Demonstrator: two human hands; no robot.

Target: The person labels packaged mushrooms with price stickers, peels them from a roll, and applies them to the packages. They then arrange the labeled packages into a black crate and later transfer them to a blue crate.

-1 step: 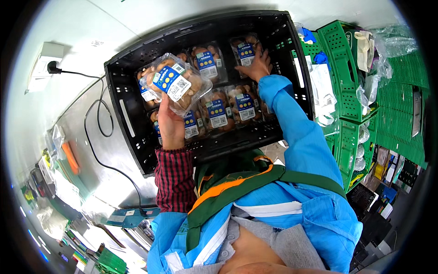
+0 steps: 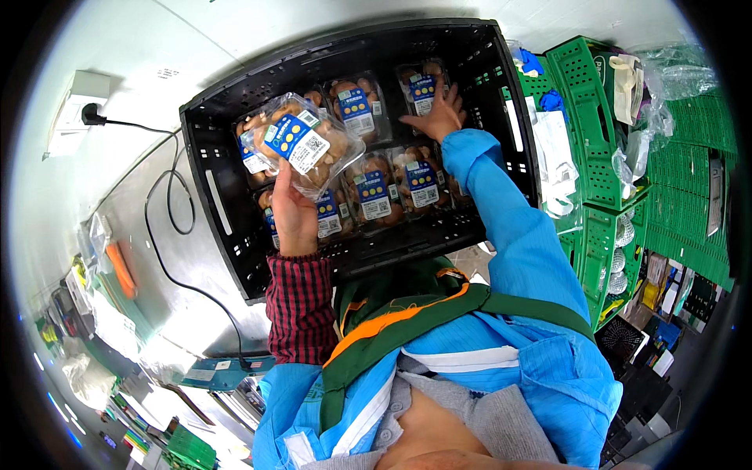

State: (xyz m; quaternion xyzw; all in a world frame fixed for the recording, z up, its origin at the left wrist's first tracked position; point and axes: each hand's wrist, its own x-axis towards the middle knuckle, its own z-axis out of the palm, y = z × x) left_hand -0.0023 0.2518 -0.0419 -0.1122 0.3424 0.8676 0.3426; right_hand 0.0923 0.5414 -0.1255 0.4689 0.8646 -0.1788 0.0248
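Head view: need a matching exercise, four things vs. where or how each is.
Things:
1. left hand
2. right hand
3. black crate
4. green crates

States:
A. stacked off to the right
B. holds rows of mushroom packs
C. lifts one clear mushroom pack
D. rests on a pack in the crate's far row

Pairs: 1-C, 2-D, 3-B, 4-A

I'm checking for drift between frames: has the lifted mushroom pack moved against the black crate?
No. The mushroom pack in the left hand sits over the same left part of the black crate.
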